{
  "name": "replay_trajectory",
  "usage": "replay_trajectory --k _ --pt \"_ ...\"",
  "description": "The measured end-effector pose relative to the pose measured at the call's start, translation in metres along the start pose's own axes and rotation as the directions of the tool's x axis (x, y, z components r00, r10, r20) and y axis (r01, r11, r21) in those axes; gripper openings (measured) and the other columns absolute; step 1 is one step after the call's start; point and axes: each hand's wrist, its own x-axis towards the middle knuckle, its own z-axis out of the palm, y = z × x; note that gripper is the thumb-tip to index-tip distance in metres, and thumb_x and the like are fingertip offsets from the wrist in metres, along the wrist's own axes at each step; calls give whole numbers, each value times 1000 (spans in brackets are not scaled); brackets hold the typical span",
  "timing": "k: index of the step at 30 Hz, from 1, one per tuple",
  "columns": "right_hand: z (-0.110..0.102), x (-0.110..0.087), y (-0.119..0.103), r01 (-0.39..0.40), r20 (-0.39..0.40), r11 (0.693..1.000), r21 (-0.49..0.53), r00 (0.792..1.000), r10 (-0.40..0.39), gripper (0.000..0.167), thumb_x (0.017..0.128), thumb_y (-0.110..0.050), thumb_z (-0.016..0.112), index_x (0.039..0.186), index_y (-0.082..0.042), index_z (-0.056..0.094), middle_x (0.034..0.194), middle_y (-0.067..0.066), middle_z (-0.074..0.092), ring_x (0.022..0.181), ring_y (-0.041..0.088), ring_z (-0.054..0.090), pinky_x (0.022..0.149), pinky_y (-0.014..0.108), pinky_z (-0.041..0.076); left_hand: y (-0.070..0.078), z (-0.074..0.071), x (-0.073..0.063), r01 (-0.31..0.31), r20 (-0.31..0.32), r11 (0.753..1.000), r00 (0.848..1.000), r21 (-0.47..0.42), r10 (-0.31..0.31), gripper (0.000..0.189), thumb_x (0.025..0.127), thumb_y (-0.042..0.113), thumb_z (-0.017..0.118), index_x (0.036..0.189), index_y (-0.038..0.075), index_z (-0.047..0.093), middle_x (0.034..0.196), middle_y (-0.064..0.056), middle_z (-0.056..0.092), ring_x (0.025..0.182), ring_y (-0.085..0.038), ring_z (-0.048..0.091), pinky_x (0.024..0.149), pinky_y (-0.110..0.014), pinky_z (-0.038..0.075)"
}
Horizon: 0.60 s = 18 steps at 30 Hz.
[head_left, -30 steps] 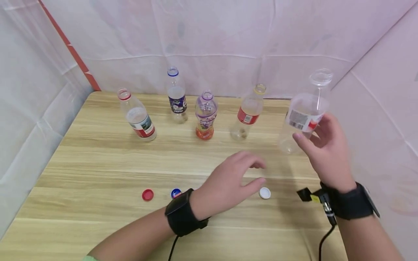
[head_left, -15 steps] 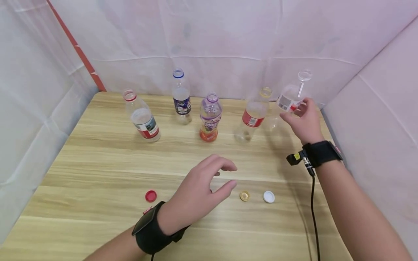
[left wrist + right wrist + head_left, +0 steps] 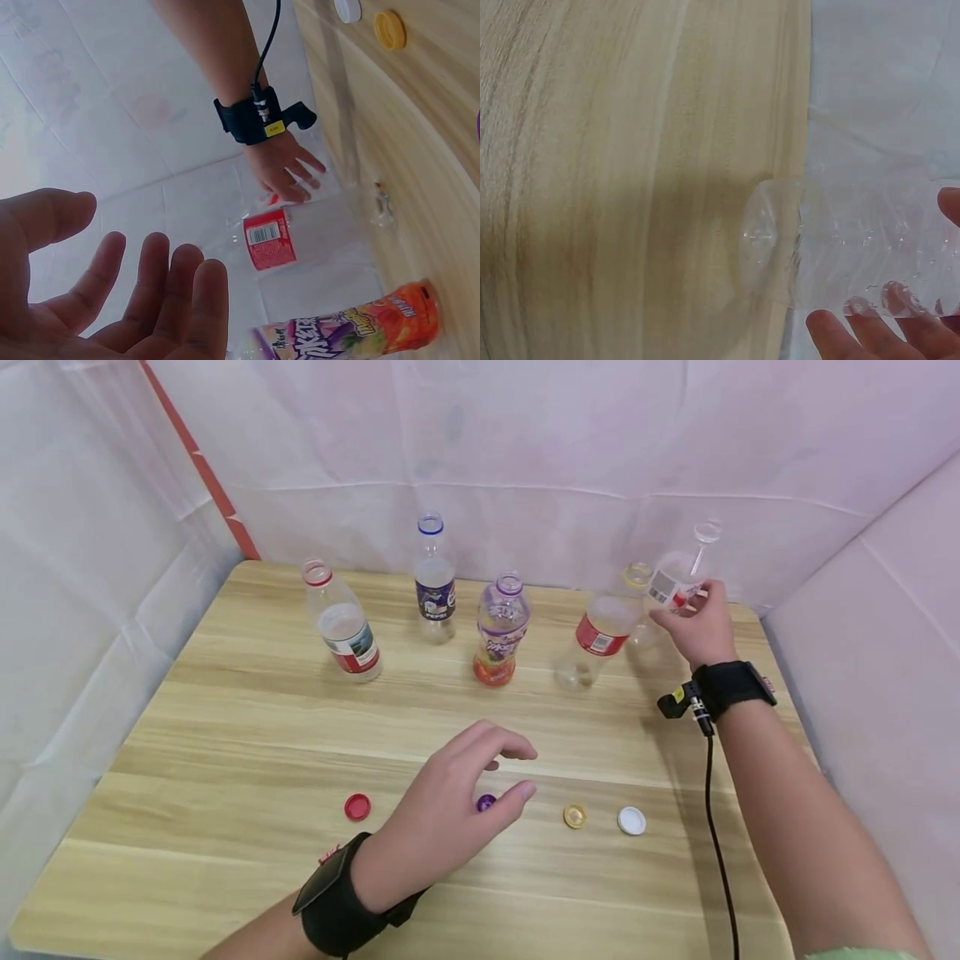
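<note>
At the back right, my right hand point(image 3: 701, 625) grips a clear plastic bottle point(image 3: 665, 587) by its white barcode label, thumb on one side and fingers on the other. The bottle is uncapped and upright. In the right wrist view the clear bottle's ribbed side point(image 3: 870, 240) shows, its base close to the table; contact cannot be told. Just left of it stands a bottle with a red label and yellow neck ring point(image 3: 602, 635). My left hand point(image 3: 438, 814) hovers over the table with relaxed, bent fingers and holds nothing. Near its thumb lies a purple cap point(image 3: 486, 802).
Three more uncapped bottles stand leftward: a purple-necked juice bottle point(image 3: 501, 639), a blue-ringed Pepsi bottle point(image 3: 435, 597) and a red-ringed bottle point(image 3: 348, 639). Red point(image 3: 357, 807), yellow point(image 3: 574, 816) and white point(image 3: 632, 820) caps lie in front. Pale cloth point(image 3: 525, 468) closes the back and sides.
My right hand has carried the clear bottle back and lower, beside the red-labelled bottle. My left hand has drawn leftward, uncovering the yellow and purple caps and hiding the blue one.
</note>
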Motion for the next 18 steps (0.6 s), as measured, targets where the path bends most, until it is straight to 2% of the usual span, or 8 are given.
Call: replay_trajectory --k 5,8,13,16,18 --pt "-1 0 6 -4 -12 1000 9 1000 4 72 95 -35 75 146 -20 27 145 3 47 131 24 54 106 27 50 0 -1 -1 16 -3 1000 1000 7 -16 25 98 24 75 121 21 68 121 13 65 115 -1 59 97 -30 57" --pt "-2 -2 9 0 -17 1000 11 1000 0 74 95 -35 75 149 -19 26 146 2 46 134 26 51 110 32 49 -1 -3 -1 28 -3 1000 1000 4 -28 25 98 24 76 121 22 68 121 14 64 115 -1 59 98 -30 57" --pt "-5 -12 12 6 14 1000 1 1000 -6 89 96 -40 74 161 -22 17 157 13 36 143 34 40 117 46 42 -7 -6 2 45 -11 999 999 21 -44 27 97 23 77 123 20 68 122 12 65 115 -3 59 99 -31 57" --pt "-9 -24 10 30 -2 999 -35 1000 -30 93 97 -42 72 166 -22 13 162 21 32 145 41 38 117 54 41 -12 -17 8 51 -33 995 998 84 -48 30 98 24 76 126 19 68 125 10 66 116 -6 60 99 -32 56" --pt "-11 -35 7 64 -45 995 -81 997 -68 89 98 -41 69 166 -19 17 163 23 34 144 43 41 113 55 42 -13 -33 13 66 -76 989 996 130 -56 32 99 25 74 129 18 67 128 7 67 117 -10 61 100 -35 56"
